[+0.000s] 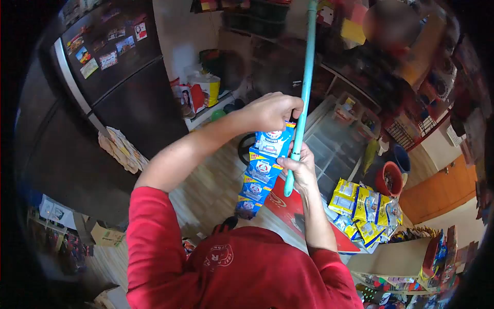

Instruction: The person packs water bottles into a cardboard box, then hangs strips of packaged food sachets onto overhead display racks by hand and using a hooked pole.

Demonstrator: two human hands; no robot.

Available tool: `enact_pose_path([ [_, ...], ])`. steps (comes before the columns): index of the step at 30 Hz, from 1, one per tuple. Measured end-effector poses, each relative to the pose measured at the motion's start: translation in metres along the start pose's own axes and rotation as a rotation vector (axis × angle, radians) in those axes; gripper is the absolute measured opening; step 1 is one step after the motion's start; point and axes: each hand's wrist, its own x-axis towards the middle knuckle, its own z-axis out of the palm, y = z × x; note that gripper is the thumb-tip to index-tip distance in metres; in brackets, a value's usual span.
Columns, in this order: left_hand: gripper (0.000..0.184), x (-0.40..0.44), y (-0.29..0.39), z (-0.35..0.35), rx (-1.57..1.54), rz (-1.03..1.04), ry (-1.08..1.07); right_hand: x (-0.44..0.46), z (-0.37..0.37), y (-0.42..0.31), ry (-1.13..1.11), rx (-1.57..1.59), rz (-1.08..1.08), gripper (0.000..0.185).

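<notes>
A strip of blue milk-powder sachets hangs in front of me, several packs joined end to end. At its top edge my left hand is closed, the fingertips against a long turquoise pole. Lower down, my right hand is closed with its thumb on the strip's right edge. The pole runs slantwise past both hands, its rounded lower end just below the right hand; a dark band circles it there. How the right fingers lie behind the pole and strip is hidden.
Yellow-and-white packs are piled on a red-and-white surface at right. A glass-topped counter holds clear plastic containers. A dark fridge stands at left; a red bucket is farther right. Another person is at upper right.
</notes>
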Motion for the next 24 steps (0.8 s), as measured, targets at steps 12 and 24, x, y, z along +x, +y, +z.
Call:
enact_pose_path([
  [12,0.054,-0.12,-0.125,0.218,-1.143,-0.171,0.181,0.027,0.019,-0.012,0.27,-0.069,-0.266,0.039],
  [24,0.044,-0.076,-0.045,0.023,-0.899,-0.046,0.257,-0.061,-0.072,0.039,0.318,-0.449,-0.266,0.021],
])
